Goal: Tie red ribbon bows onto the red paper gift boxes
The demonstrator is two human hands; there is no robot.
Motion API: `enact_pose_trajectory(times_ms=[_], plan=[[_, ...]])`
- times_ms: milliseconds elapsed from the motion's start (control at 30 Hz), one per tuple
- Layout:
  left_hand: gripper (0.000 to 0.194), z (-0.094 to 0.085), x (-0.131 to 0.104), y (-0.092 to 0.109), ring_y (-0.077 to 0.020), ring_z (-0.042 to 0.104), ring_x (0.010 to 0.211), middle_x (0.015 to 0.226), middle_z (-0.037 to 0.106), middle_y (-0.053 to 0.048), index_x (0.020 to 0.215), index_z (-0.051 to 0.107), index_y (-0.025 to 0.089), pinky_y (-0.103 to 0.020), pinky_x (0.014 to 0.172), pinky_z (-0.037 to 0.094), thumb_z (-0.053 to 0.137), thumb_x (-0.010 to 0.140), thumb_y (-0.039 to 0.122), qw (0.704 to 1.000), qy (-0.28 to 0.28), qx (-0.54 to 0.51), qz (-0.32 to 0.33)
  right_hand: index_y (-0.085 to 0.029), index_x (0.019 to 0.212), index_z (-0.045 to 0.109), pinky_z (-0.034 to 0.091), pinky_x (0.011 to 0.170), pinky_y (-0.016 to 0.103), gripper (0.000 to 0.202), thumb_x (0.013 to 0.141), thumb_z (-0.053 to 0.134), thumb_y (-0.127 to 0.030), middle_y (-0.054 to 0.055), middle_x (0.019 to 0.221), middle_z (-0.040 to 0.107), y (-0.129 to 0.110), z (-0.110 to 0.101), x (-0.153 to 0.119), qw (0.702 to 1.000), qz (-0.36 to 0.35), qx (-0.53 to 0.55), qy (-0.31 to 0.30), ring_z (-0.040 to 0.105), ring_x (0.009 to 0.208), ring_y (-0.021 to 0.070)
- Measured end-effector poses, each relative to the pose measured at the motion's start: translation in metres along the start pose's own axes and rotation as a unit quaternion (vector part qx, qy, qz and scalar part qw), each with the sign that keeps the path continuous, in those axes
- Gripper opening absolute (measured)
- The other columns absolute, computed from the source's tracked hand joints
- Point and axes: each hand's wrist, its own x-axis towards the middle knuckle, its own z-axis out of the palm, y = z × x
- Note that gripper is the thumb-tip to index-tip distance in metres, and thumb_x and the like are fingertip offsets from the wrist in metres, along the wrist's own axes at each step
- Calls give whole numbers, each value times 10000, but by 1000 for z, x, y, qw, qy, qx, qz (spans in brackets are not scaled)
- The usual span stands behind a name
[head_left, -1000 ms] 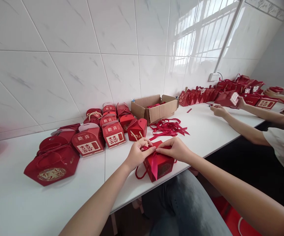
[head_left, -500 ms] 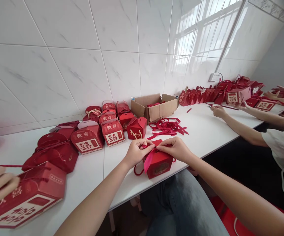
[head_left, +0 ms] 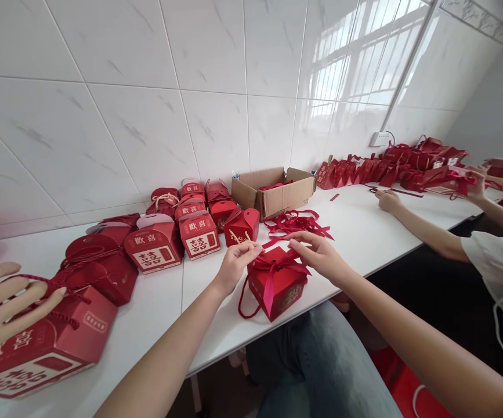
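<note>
A red box sits near the table's front edge, with a red ribbon bow on its top and a dark red cord loop hanging at its left side. My left hand is at the box's upper left, thumb and fingertips pressed together; what they pinch is too small to make out. At the upper right of the bow is my right hand, its thumb and fingers apart, nearest to the ribbon. Behind the box lies a loose pile of red ribbons.
An open cardboard box stands by the wall. Several red gift boxes fill the left side. Another person's hand touches a large box at far left. At right, other hands work beside more red boxes.
A bow now shows on the box, and my hands have moved apart from its middle. The hand at far left has moved right onto the cord. At right, a raised box has been lowered.
</note>
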Motion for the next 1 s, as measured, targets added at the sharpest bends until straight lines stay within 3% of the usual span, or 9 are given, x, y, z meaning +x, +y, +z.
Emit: enact_pose_trajectory(times_ms=[133, 233, 333, 433, 567, 733, 833, 900, 1000], plan=[[320, -3, 0, -5, -211, 541, 913, 939, 612, -65, 524, 602, 160, -310, 843, 386, 582, 771, 362, 1000, -2, 2, 17, -181, 973, 559, 307, 416, 210, 452, 786, 514, -590, 41, 875, 581, 8, -11, -7, 996, 5, 3, 85, 442, 516, 74], [267, -1, -1, -4, -225, 532, 972, 972, 611, -72, 697, 665, 176, -321, 879, 380, 509, 811, 360, 997, 45, 11, 56, -195, 895, 512, 280, 390, 200, 450, 806, 453, -632, 18, 839, 535, 16, -18, -22, 984, 32, 77, 159, 414, 483, 63], [251, 6, -5, 2, -221, 530, 987, 1008, 606, -70, 913, 673, 201, -325, 884, 381, 486, 829, 346, 993, 78, 52, 70, -190, 810, 495, 250, 388, 195, 440, 816, 451, -628, -4, 752, 497, 22, -15, -39, 983, 65, 112, 133, 375, 466, 58], [209, 14, -10, 7, -235, 526, 1024, 1002, 602, -79, 825, 698, 198, -329, 919, 371, 546, 798, 338, 990, 64, 104, 70, -187, 785, 493, 238, 402, 202, 434, 818, 468, -620, -13, 692, 481, 25, -3, -48, 986, 67, 113, 101, 343, 467, 62], [265, 16, -9, 5, -226, 545, 982, 944, 626, -74, 762, 696, 191, -325, 917, 368, 485, 832, 334, 992, 48, 96, 68, -187, 706, 480, 254, 423, 222, 460, 827, 443, -630, -27, 589, 411, 27, 12, -47, 987, 55, 75, 128, 324, 477, 81], [373, 8, -3, -12, -215, 549, 952, 926, 646, -49, 735, 647, 203, -306, 830, 381, 339, 888, 347, 992, 114, 58, 17, -198, 646, 460, 319, 477, 250, 405, 807, 535, -562, -30, 551, 380, 38, 13, -47, 987, 7, -7, 157, 354, 509, 108], [359, 10, -2, -21, -204, 553, 910, 880, 635, -37, 699, 618, 207, -291, 821, 385, 348, 887, 349, 989, 134, 55, 9, -196, 755, 511, 381, 499, 260, 376, 832, 487, -564, 2, 638, 472, 51, 12, -53, 973, 17, 29, 228, 431, 541, 126], [335, 14, -3, -25, -194, 555, 875, 838, 618, -28, 696, 597, 207, -281, 821, 391, 360, 886, 347, 989, 142, 44, 16, -197, 966, 536, 467, 604, 292, 394, 816, 512, -561, 67, 854, 568, 60, 18, -59, 967, -2, 38, 252, 552, 714, 175], [295, 23, -7, -28, -178, 550, 812, 812, 595, -21, 726, 576, 201, -270, 773, 412, 385, 878, 366, 988, 153, 0, 11, -213, 1341, 327, 471, 885, 400, 809, 686, 676, -536, 151, 1264, 479, 73, 41, -70, 979, -49, -5, 199, 509, 1137, 280]])
